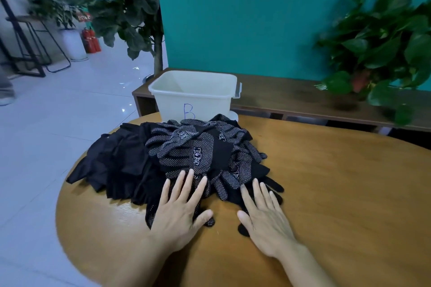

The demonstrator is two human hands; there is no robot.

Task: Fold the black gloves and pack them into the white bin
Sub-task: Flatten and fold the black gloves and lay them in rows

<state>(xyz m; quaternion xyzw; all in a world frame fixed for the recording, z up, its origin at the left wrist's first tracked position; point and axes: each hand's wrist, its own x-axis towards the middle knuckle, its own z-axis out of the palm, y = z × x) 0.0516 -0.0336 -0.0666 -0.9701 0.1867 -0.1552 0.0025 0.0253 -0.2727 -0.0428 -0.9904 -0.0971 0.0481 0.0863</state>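
A: Gloves (198,154), black with white dots, in one heap on the round wooden table (326,182), just beyond my fingertips.

B: Left hand?

A: My left hand (179,207) lies flat, fingers straight and spread, palm down on a dotted glove (151,214) at the heap's near edge. Nothing gripped.

B: Right hand?

A: My right hand (263,214) is the same: flat, fingers straight, resting on a plain black glove (276,186) just beside the heap. Bare table shows between my two thumbs.

B: Bin?

A: White bin (193,95), marked with a blue "B", stands past the heap, at the table's far edge. Its inside looks bare as far as I can see. Plain black cloth pieces (116,165) lie beyond and left of my left hand, touching the heap.
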